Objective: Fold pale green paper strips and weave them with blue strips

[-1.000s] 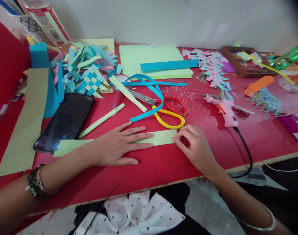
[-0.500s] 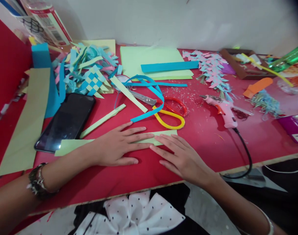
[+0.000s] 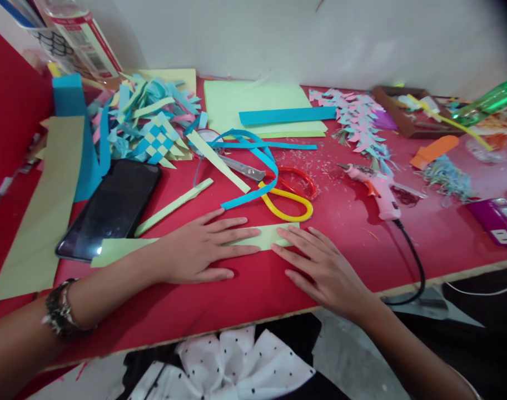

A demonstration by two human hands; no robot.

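A pale green paper strip (image 3: 267,238) lies lengthwise across the red table under both hands. My left hand (image 3: 207,247) rests flat on it with the fingers spread, hiding its middle. On the strip's right end lie the fingertips of my right hand (image 3: 314,261), its fingers stretched out and slightly apart. Just beyond the hands are a looped blue paper strip (image 3: 253,194) and scissors (image 3: 289,214) with yellow and red handles, partly covered by the blue strip. Two narrow folded pale green strips (image 3: 176,205) lie nearby.
A black phone (image 3: 112,208) lies left of my left hand. Behind it is a pile of woven paper pieces (image 3: 153,119). Pale green sheets (image 3: 262,94) lie at the back. To the right are a pink glue gun (image 3: 378,191) with a black cord and a purple device (image 3: 493,222).
My right hand has slid a little to the right along the pale green strip, leaving a gap between the fingertips of both hands. My left hand has stayed in place.
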